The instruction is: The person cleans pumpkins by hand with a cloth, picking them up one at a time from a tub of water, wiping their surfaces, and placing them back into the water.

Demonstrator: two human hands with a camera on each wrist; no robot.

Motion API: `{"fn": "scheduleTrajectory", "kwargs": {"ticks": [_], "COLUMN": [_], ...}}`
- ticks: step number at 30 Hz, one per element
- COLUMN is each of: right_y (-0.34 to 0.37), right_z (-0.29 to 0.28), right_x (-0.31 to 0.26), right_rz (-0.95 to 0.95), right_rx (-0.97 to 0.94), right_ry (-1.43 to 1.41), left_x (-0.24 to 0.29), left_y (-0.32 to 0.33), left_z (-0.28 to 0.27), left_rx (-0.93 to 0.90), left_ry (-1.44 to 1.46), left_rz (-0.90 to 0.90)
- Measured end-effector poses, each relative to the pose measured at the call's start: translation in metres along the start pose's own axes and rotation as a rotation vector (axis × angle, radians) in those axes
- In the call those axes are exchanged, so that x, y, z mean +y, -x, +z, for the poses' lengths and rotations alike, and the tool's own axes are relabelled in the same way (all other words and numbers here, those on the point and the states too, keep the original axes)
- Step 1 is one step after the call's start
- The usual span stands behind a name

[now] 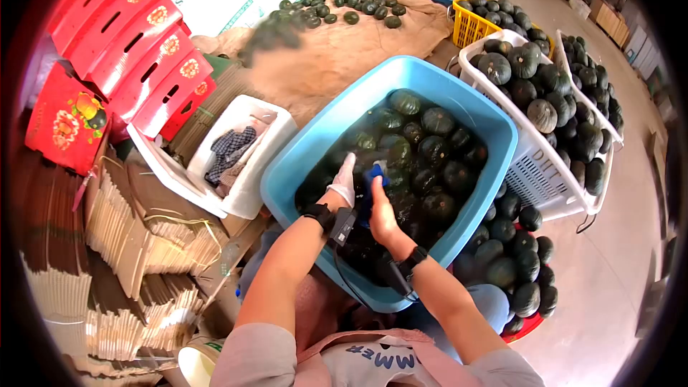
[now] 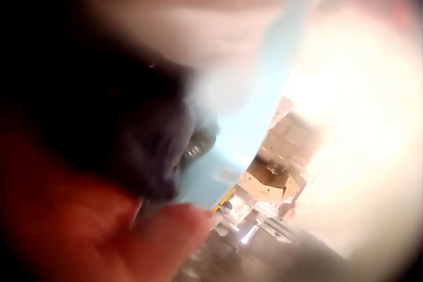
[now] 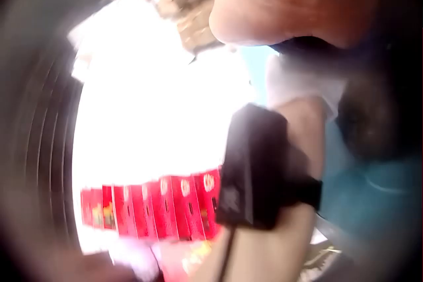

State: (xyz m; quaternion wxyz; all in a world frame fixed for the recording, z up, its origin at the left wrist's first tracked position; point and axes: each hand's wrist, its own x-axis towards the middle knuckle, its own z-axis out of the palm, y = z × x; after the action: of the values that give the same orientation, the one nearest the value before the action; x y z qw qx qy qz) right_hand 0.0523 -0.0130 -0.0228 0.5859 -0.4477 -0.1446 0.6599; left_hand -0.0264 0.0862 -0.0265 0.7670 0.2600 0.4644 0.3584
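Observation:
A blue tub (image 1: 326, 125) holds dark green squashes (image 1: 437, 150) in dark water. Over its near middle, my left hand (image 1: 344, 180) wears a whitish glove, its fingertips blurred. Close beside it on the right, my bare right hand (image 1: 385, 216) has its thumb raised and grips a blue cloth (image 1: 375, 172). The left wrist view is blurred: the bare hand (image 2: 155, 239) lies below a dark cloth (image 2: 155, 143). In the right wrist view, the bare hand (image 3: 291, 4) is above the gloved hand (image 3: 307, 87). Whether the left hand holds anything is hidden.
White crates (image 1: 534, 183) and a yellow crate (image 1: 469, 27) of squashes stand right, with more squashes (image 1: 527, 265) below. Left are a foam box (image 1: 269, 136), red boxes (image 1: 143, 64) and stacked cardboard (image 1: 118, 236). Squashes (image 1: 351, 18) lie on a brown cloth (image 1: 423, 25) behind.

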Motion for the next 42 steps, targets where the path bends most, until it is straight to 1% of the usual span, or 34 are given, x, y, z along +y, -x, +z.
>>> {"fn": "scheduleTrajectory", "kwargs": {"ticks": [1, 3, 4, 5, 6, 7, 8, 10, 11, 12, 13, 14, 15, 16, 17, 18, 19, 21, 22, 23, 25, 26, 27, 29, 31, 33, 34, 35, 36, 37, 39, 40, 41, 42], "right_y": [0.015, 0.018, 0.021, 0.022, 0.022, 0.018, 0.007, -0.006, -0.017, -0.019, -0.029, -0.032, -0.012, -0.005, 0.007, 0.004, 0.003, 0.007, 0.005, 0.002, -0.002, 0.0, 0.005, -0.005, -0.002, 0.011, 0.016, 0.015, 0.013, 0.028, 0.027, 0.028, 0.029, 0.03], "right_z": [0.013, 0.015, 0.016, 0.019, 0.02, 0.023, 0.017, 0.001, -0.008, -0.018, -0.025, -0.031, -0.021, -0.019, -0.014, -0.016, -0.017, -0.013, -0.013, -0.012, -0.008, -0.006, 0.0, 0.0, 0.003, 0.003, 0.003, 0.003, 0.002, 0.013, 0.014, 0.017, 0.02, 0.024], "right_x": [-0.005, 0.005, 0.005, 0.0, -0.004, -0.008, -0.007, -0.015, -0.016, -0.022, -0.026, -0.025, -0.047, -0.06, -0.073, -0.069, -0.065, -0.067, -0.066, -0.065, -0.056, -0.046, -0.038, -0.008, -0.001, -0.011, -0.018, -0.011, -0.004, -0.027, -0.029, -0.032, -0.033, -0.036], "right_rz": [-0.182, -0.259, -0.294, -0.294, -0.381, -0.47, -0.395, -0.056, 0.135, 0.228, 0.408, 0.353, 0.297, 0.279, 0.267, 0.264, 0.262, 0.188, 0.147, 0.107, 0.008, -0.007, -0.021, -0.154, -0.151, -0.175, -0.195, -0.325, -0.456, -0.644, -0.928, -0.922, -1.036, -1.148], "right_rx": [-0.04, -0.032, -0.04, -0.042, -0.052, -0.062, 0.017, -0.019, -0.06, -0.227, -0.455, -0.318, -0.178, -0.153, -0.223, -0.231, -0.239, -0.25, -0.221, -0.194, -0.162, -0.219, -0.275, -0.192, -0.17, -0.269, -0.256, -0.258, -0.244, -0.418, -0.436, -0.428, -0.34, -0.248], "right_ry": [0.363, 0.561, 0.613, 0.601, 0.472, 0.34, 0.269, -0.008, -0.211, -0.306, -0.613, -0.491, -0.367, -0.381, -0.435, -0.452, -0.468, -0.505, -0.486, -0.464, -0.386, -0.357, -0.333, 0.005, 0.114, 0.19, 0.316, 0.427, 0.536, 0.601, 0.849, 0.849, 0.891, 0.935], "left_x": [-0.015, -0.004, 0.011, 0.014, -0.018, -0.015, -0.014, -0.018, -0.024, -0.024, -0.018, -0.012, -0.019, -0.011, -0.002, -0.001, -0.01, 0.006, 0.005, -0.002, -0.018, -0.035, -0.028, -0.024, -0.009, -0.003, 0.007, 0.017, 0.022, 0.027, 0.026, 0.021, 0.016, 0.012], "left_y": [-0.035, -0.015, 0.026, 0.051, 0.004, 0.033, 0.052, 0.071, 0.079, 0.083, 0.091, 0.1, 0.089, 0.092, 0.094, 0.088, 0.053, 0.048, 0.053, 0.042, 0.035, 0.046, 0.057, 0.044, 0.043, 0.03, 0.038, 0.044, 0.052, 0.056, 0.041, 0.037, 0.032, 0.029], "left_z": [-0.021, -0.015, 0.011, 0.023, -0.025, -0.011, 0.001, 0.012, 0.017, 0.019, 0.027, 0.034, 0.028, 0.032, 0.038, 0.042, 0.023, 0.014, 0.019, 0.01, 0.012, 0.026, 0.036, 0.021, 0.019, 0.007, 0.009, -0.001, 0.002, 0.005, -0.007, -0.011, -0.015, -0.016], "left_rx": [0.024, 0.219, 0.29, 0.362, 0.234, 0.252, 0.215, 0.09, 0.0, -0.033, -0.066, -0.066, -0.094, -0.126, -0.157, -0.137, -0.037, 0.261, 0.559, 0.541, 0.143, 0.379, 0.509, 0.432, 0.53, 0.604, 0.586, 0.265, 0.239, 0.208, 0.22, 0.02, -0.183, -0.227], "left_ry": [0.042, -0.169, -0.217, -0.265, -0.439, -0.683, -0.694, -0.664, -0.733, -0.805, -0.873, -0.82, -0.588, -0.341, -0.095, -0.076, -0.288, -1.14, -1.242, -1.119, -0.619, -0.6, -0.754, -0.325, -0.238, -0.172, -0.092, 0.155, 0.212, 0.272, 0.298, 0.354, 0.41, 0.265], "left_rz": [0.097, 0.019, 0.089, 0.157, 0.264, 0.391, 0.38, 0.262, 0.474, 0.537, 0.601, 0.512, 0.526, 0.431, 0.331, 0.46, 0.523, 1.152, 1.367, 1.189, 0.639, 0.566, 0.663, 0.61, 0.643, 0.607, 0.488, 0.281, 0.25, 0.224, 0.146, 0.112, 0.075, 0.188]}}
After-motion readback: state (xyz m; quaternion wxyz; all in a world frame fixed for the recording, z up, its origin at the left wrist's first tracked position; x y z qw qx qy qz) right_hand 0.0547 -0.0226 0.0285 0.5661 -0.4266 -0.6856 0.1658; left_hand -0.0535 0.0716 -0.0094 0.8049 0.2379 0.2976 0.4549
